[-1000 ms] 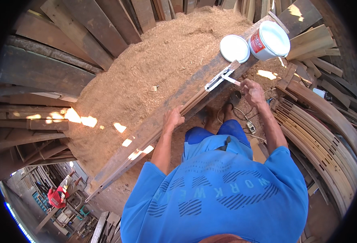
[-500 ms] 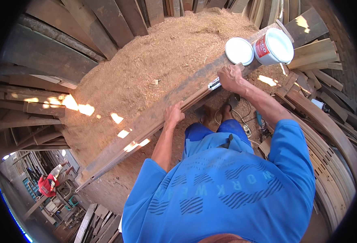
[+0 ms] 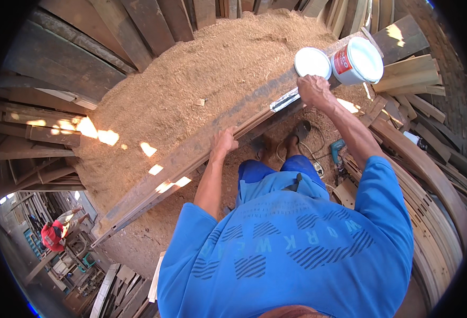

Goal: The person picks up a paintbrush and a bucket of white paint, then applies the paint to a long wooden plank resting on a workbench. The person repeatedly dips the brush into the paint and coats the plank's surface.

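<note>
A long brown wooden strip [image 3: 246,125] lies along a plank [image 3: 177,159] that runs diagonally from lower left to upper right. My left hand [image 3: 224,143] is closed around the strip near its middle. Wet-looking white paste [image 3: 285,99] coats the strip's far right end. Over that end is my right hand [image 3: 314,91], its fingers closed and knuckles up; what it grips is hidden beneath it. Just beyond stands a white bucket [image 3: 361,61] with a red label, and its round white lid [image 3: 313,62] lies flat beside it on the plank.
A heap of sawdust [image 3: 217,63] spreads behind the plank. Boards [image 3: 69,55] lean all around. To the right are curved wooden pieces [image 3: 429,175], a teal power tool [image 3: 337,148] and cables on the ground. Another person in red [image 3: 53,236] sits at far left.
My right hand has moved up and right along the strip, toward the lid. A longer stretch of white paste now shows on the strip. My left hand stays on the strip.
</note>
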Tool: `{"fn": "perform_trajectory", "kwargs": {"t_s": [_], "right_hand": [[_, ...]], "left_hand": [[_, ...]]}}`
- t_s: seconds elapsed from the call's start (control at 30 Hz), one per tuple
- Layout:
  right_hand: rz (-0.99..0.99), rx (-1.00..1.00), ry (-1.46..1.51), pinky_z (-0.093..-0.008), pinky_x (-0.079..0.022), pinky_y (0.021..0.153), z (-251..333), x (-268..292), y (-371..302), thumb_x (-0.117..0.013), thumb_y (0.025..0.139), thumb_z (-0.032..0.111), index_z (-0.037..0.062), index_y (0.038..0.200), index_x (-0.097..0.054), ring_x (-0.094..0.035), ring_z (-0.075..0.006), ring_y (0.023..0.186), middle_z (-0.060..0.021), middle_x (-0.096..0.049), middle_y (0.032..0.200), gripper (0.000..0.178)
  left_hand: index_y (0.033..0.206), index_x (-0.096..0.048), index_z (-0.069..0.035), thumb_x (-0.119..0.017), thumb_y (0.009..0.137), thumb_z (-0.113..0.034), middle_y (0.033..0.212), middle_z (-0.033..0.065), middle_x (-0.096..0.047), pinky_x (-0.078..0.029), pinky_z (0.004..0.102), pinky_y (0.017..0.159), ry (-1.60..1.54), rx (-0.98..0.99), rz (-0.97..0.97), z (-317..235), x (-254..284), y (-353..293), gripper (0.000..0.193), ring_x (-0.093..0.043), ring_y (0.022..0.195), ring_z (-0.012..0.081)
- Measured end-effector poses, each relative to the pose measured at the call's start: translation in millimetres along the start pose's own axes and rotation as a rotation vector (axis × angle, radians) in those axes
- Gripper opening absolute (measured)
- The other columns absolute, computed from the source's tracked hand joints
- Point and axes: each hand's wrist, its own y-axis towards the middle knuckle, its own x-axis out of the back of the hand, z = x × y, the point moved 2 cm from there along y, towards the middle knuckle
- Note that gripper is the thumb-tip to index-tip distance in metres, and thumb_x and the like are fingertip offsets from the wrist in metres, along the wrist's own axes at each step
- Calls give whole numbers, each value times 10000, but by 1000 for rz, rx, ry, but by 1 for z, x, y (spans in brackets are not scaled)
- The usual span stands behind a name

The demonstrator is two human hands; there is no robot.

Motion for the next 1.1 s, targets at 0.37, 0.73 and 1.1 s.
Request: {"fn": "perform_trajectory", "kwargs": {"t_s": [0.37, 0.73, 1.1], "right_hand": [[39, -102, 16, -385, -579, 665, -1, 16, 5, -598, 844, 72, 45, 923, -743, -715, -245, 762, -141, -728, 868, 167], [-31, -82, -11, -383, -575, 641, -12, -20, -13, -592, 795, 51, 21, 834, -719, -725, -281, 777, -179, -723, 821, 136], [52, -115, 34, -436, -561, 770, -8, -7, -40, -544, 825, 59, 8, 914, -705, -702, -371, 893, -233, -702, 927, 191]], "left_hand": [[1325, -587, -273, -705, 725, -196, 1166, 159, -681, -510, 457, 946, 44, -7, -33, -2, 3, -1, 616, -637, 1103, 358], [1331, -577, -229, -689, 728, -143, 1090, 185, -694, -525, 478, 910, 33, -58, -153, -7, -8, -17, 619, -653, 1051, 380], [1323, -571, -166, -674, 731, -82, 1183, 183, -623, -549, 465, 859, 29, -184, -399, -3, -43, -24, 606, -654, 1002, 379]]}}
